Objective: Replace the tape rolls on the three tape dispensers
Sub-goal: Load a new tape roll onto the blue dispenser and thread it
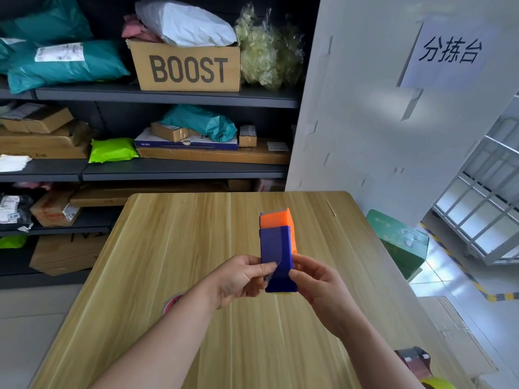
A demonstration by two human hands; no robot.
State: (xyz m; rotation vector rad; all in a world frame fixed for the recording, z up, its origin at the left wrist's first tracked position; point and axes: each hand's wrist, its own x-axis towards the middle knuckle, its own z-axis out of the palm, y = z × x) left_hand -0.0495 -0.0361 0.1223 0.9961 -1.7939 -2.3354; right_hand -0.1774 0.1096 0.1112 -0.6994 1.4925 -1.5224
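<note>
The blue-and-orange tape dispenser is held up off the counter, between both hands. The left hand has its fingers pinched together on a clear end of tape that lies over the blue face. The right hand has its fingers clamped on the blue body's lower right edge, thumb on the near side.

By its look the dispenser is hard moulded plastic: light, stiff, and safe to squeeze at the flat side walls, where the right fingers already sit. The orange part beyond the fingers seems a separate piece that may slide or hinge, so a grip on the blue shell alone is probably the steadier one. I cannot see a cutting blade, but one likely sits near the mouth by the left fingers, so fingertips should keep to the flat face.

The tape end is the tricky bit: thin, limp, sticky on one side, and nearly invisible against the blue. It is likely to curl back and cling to skin or to itself, so a short pinch at the very edge suits it best.

A tape roll lies on the counter under the left forearm, and another dispenser sits below and to the right of the right wrist.
</note>
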